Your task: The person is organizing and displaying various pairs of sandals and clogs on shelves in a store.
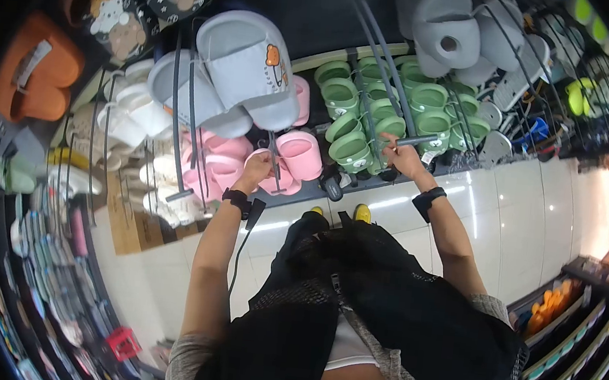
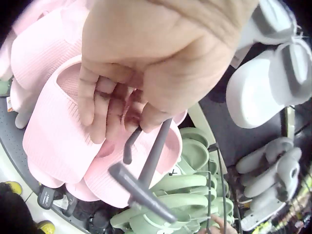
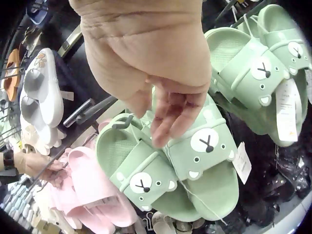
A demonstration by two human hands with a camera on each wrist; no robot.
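My left hand (image 1: 256, 174) is at the pink slippers (image 1: 299, 154) on a rack hook. In the left wrist view, the curled fingers and thumb of that hand (image 2: 156, 61) pinch at the top of the pink pair (image 2: 61, 131), beside a dark metal rod (image 2: 156, 153); the exact grip is partly hidden. My right hand (image 1: 407, 162) is among green slippers (image 1: 351, 150). Seen from the right wrist, this hand (image 3: 151, 63) reaches down with loosely bent fingers touching a green bear-faced pair (image 3: 204, 141), close to a hook tip (image 3: 123, 122) and a thin white string.
Grey-blue slippers (image 1: 239, 66) hang above the pink ones, white slippers (image 1: 132, 111) to the left, grey slippers (image 1: 447, 39) at upper right. Metal rods (image 1: 383, 58) project between them. A tiled floor (image 1: 521, 225) lies below the shelf edge; more racks stand at both sides.
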